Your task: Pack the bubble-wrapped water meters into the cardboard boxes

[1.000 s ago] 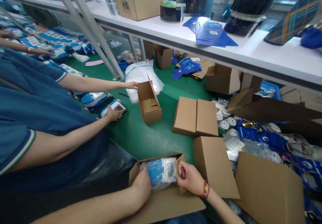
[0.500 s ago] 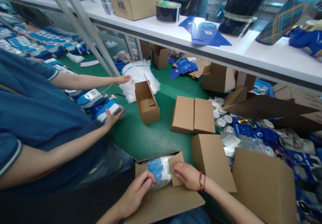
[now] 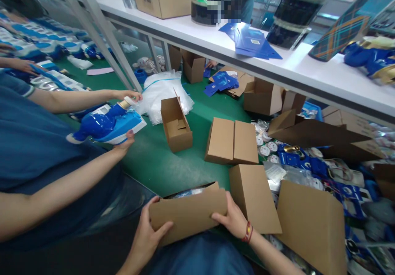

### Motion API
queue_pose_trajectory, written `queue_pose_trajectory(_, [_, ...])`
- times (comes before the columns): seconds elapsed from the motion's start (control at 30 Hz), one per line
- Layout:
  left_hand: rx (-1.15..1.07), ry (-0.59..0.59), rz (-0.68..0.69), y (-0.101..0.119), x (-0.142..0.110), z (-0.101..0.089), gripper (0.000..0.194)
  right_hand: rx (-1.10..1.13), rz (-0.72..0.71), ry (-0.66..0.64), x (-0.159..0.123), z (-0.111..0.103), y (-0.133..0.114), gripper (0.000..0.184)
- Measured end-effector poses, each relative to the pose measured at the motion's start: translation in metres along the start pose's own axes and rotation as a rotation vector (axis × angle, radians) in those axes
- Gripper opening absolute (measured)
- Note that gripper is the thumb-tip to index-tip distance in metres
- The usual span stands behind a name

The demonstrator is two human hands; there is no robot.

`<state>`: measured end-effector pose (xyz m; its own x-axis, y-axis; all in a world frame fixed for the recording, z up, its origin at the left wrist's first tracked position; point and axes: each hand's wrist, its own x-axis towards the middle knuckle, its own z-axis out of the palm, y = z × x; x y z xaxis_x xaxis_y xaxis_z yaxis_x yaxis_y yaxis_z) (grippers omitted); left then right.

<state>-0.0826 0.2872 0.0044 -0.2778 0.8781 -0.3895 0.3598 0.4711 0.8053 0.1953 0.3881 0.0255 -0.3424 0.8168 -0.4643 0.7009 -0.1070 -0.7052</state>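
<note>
A brown cardboard box [image 3: 189, 215] stands at the table's near edge, its wide lid flap raised toward me. My left hand [image 3: 150, 229] grips the left end of the flap, thumb on the near face. At the right end, my right hand [image 3: 230, 217], with red bracelets at the wrist, holds the flap the same way. Behind the flap, a narrow gap shows a bubble-wrapped blue and white item [image 3: 191, 192]; most of it is hidden. To the left, a co-worker's hands hold a blue and white device [image 3: 106, 122] with a brass fitting.
Closed cardboard boxes [image 3: 232, 140] stand ahead and to the right, with an open box [image 3: 176, 129] farther left. Plastic bags [image 3: 165, 92] lie behind it. Blue parts [image 3: 296, 159] crowd the right side. A white shelf [image 3: 185, 40] crosses above the table.
Both my hands have moved to the ends of the lid flap, which has swung up and covers most of the wrapped item. The co-worker has lifted the blue and white device.
</note>
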Motion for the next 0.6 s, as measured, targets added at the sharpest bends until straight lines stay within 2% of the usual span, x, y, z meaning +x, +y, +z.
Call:
queue_pose_trajectory(0.03, [0.12,0.136,0.032,0.001,0.005,0.008,0.081,-0.014,0.045,0.083,0.004,0.007,0.002,0.061])
queue_pose_trajectory(0.07, [0.251,0.212,0.095,0.002,0.011,0.013,0.081,-0.062,0.076,0.16,0.007,0.012,0.003,0.073])
queue_pose_trajectory(0.1, [0.384,0.215,0.189,0.004,0.017,0.017,0.077,-0.144,0.079,0.226,0.01,0.015,0.004,0.083])
queue_pose_trajectory(0.13, [0.51,0.16,0.298,0.007,0.022,0.02,0.073,-0.249,0.04,0.26,0.014,0.016,0.004,0.091])
queue_pose_trajectory(0.2, [0.687,-0.037,0.469,0.011,0.034,0.021,0.069,-0.438,-0.124,0.186,0.023,0.013,0.003,0.098])
queue_pose_trajectory(0.27, [0.737,-0.175,0.518,0.015,0.044,0.021,0.071,-0.52,-0.255,0.0,0.033,0.007,0.0,0.092])
queue_pose_trajectory(0.33, [0.721,-0.206,0.509,0.02,0.048,0.02,0.068,-0.512,-0.285,-0.112,0.039,0.0,-0.006,0.084])
queue_pose_trajectory(0.43, [0.678,-0.179,0.543,0.032,0.039,0.014,0.05,-0.467,-0.268,-0.082,0.033,-0.011,-0.019,0.068])
queue_pose_trajectory(0.53, [0.674,-0.06,0.62,0.042,0.022,0.007,0.032,-0.443,-0.296,-0.041,0.015,-0.019,-0.032,0.048])
queue_pose_trajectory(0.6, [0.694,-0.008,0.632,0.042,0.015,0.005,0.028,-0.463,-0.303,-0.02,0.006,-0.021,-0.035,0.042])
